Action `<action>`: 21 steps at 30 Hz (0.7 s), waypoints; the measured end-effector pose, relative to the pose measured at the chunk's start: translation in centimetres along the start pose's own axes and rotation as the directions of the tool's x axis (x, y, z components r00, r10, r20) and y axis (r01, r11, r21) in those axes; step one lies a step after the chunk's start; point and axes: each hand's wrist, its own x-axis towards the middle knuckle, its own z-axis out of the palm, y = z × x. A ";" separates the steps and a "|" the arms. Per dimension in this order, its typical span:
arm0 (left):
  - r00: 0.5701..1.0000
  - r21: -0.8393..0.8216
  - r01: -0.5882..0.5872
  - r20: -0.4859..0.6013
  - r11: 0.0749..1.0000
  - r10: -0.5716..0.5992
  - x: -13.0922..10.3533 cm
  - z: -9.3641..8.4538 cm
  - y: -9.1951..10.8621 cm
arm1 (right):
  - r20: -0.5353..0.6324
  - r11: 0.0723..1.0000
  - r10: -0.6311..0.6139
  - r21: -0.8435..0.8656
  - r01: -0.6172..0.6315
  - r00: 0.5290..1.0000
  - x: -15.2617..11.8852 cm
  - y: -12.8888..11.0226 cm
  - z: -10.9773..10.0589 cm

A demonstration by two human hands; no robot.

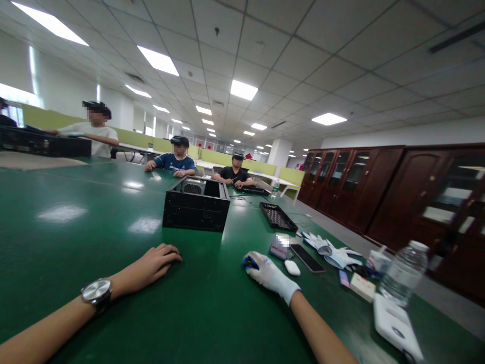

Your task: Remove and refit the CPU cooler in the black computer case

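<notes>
My bare left hand (153, 268), with a watch (97, 293) on its wrist, lies palm down on the green table (197, 313), fingers stretched out and slightly bent, nothing in it. My right hand (263, 270) wears a white and blue glove and rests on the table with its fingers curled round. Something small and dark shows at its fingertips, too small to name. Beyond both hands stands a black computer case (196, 208), open at the top. A white earbud case (292, 268) lies just right of my right hand.
To the right lie a phone (307, 258), a small box (281, 246), white gloves (333, 250), a water bottle (403, 273) and a white device (397, 323). A black panel (278, 217) lies farther back. Several people sit across the table.
</notes>
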 end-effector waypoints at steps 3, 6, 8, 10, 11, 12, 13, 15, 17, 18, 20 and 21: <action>1.000 0.008 0.010 0.014 1.000 -0.010 0.0 0.0 0.1 | 0.008 1.000 0.023 -0.013 -0.023 1.000 -0.1 -0.2 -0.2; 1.000 0.015 0.021 0.022 1.000 -0.022 0.1 0.0 0.2 | 0.006 0.998 0.059 -0.038 -0.059 0.998 -0.2 -0.4 -0.2; 1.000 0.011 0.018 0.014 1.000 -0.018 0.1 -0.1 0.3 | -0.003 0.995 0.078 -0.059 -0.078 0.997 -0.3 -0.3 -0.1; 1.000 0.002 0.011 0.008 1.000 -0.011 0.1 -0.2 0.4 | -0.013 0.993 0.091 -0.077 -0.092 0.996 -0.2 -0.3 -0.1; 1.000 -0.001 0.010 0.009 1.000 -0.010 0.1 -0.2 0.4 | -0.017 0.992 0.094 -0.084 -0.095 0.995 -0.2 -0.3 0.0; 1.000 -0.002 0.011 0.014 1.000 -0.011 0.1 -0.3 0.5 | -0.017 0.991 0.093 -0.090 -0.095 0.995 -0.2 -0.2 0.0; 1.000 -0.002 0.015 0.023 1.000 -0.015 0.1 -0.5 0.6 | -0.014 0.992 0.089 -0.093 -0.090 0.996 -0.2 -0.2 0.1; 0.999 0.000 0.025 0.044 1.000 -0.025 0.1 -0.7 0.7 | -0.004 0.993 0.078 -0.092 -0.078 0.997 -0.1 -0.3 0.1; 0.997 0.000 0.036 0.062 0.999 -0.036 0.1 -0.9 0.9 | 0.006 0.994 0.074 -0.084 -0.074 0.997 -0.1 -0.3 0.2; 0.997 -0.001 0.040 0.066 0.999 -0.040 0.1 -0.9 0.9 | 0.009 0.994 0.077 -0.081 -0.076 0.997 -0.1 -0.4 0.2; 0.997 -0.006 0.039 0.062 0.999 -0.038 0.1 -0.7 0.8 | 0.013 0.995 0.075 -0.074 -0.073 0.997 -0.2 -0.4 0.3; 0.998 -0.009 0.034 0.055 0.999 -0.033 0.1 -0.6 0.7 | 0.013 0.995 0.070 -0.070 -0.069 0.997 -0.1 -0.3 0.3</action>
